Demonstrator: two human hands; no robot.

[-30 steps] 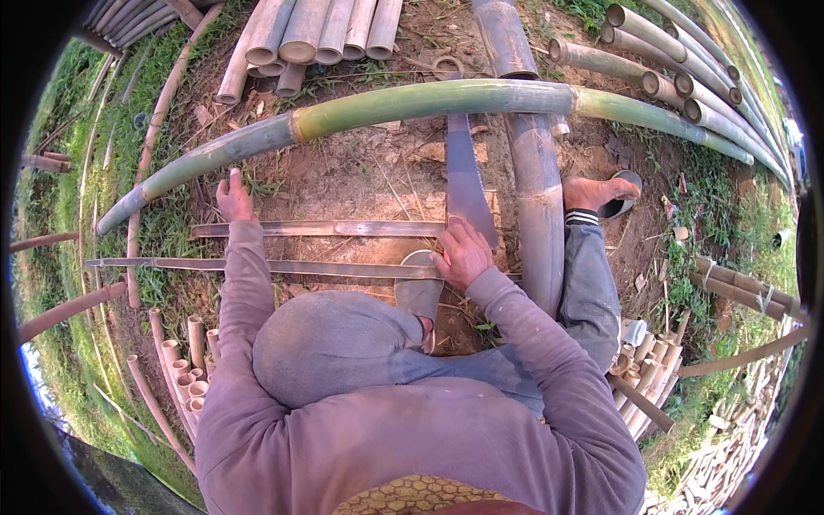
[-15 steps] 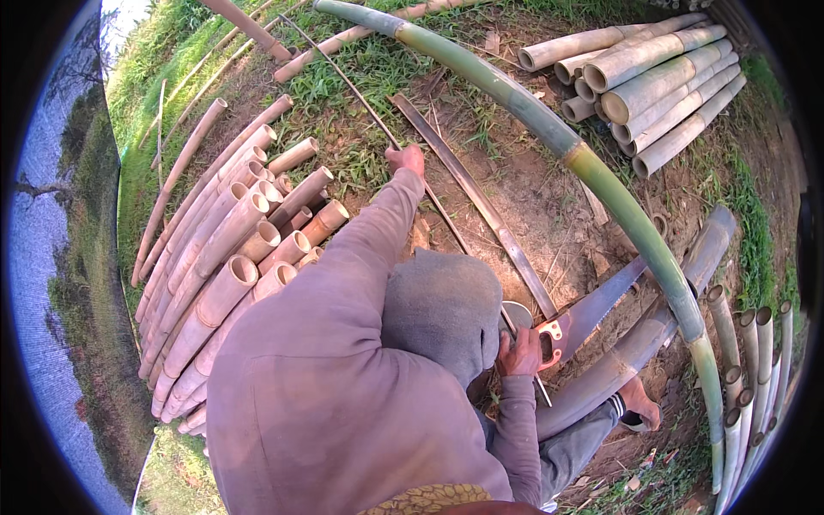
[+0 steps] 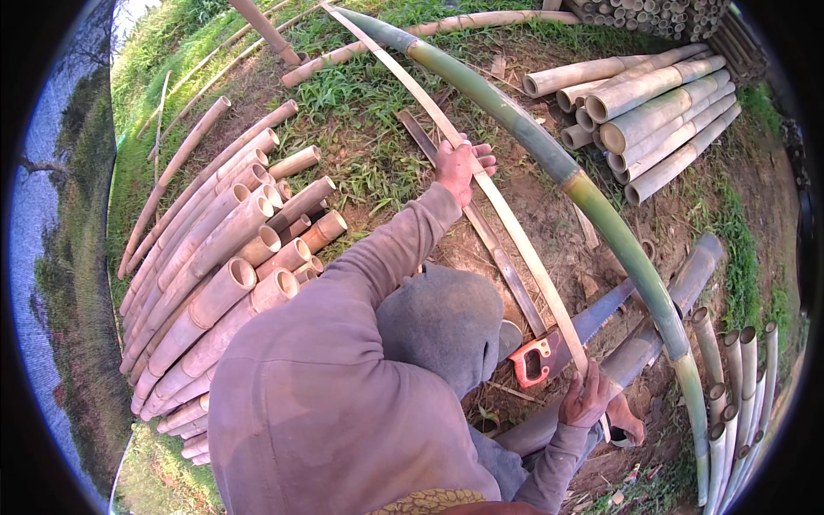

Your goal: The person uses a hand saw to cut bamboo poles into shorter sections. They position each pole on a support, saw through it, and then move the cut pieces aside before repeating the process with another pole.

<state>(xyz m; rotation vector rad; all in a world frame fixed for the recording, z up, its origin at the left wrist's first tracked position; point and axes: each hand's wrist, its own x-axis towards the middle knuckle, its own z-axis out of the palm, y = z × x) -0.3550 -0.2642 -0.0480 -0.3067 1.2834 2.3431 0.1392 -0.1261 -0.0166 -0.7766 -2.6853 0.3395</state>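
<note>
A long, pale bamboo strip runs slantwise from the far left toward my right knee, its light face turned up. My left hand holds it around the middle, the strip lying across the palm and the fingers reaching out past its right edge. Near its close end, my right hand has its fingers closed on the strip. Under the strip lies a handsaw with an orange handle, its blade pointing right. A thick grey-brown bamboo pole rests beside the saw. A narrow brown split piece lies on the ground left of the strip.
A long green bamboo pole arches across the right side. Cut bamboo poles are piled at the left, far right and near right. My bent knee is between my arms. Grass and bare soil cover the ground.
The strip has moved right and turned, from a thin dark edge to its broad pale face. Both hands have shifted right with it; the right hand is now clear of the saw handle.
</note>
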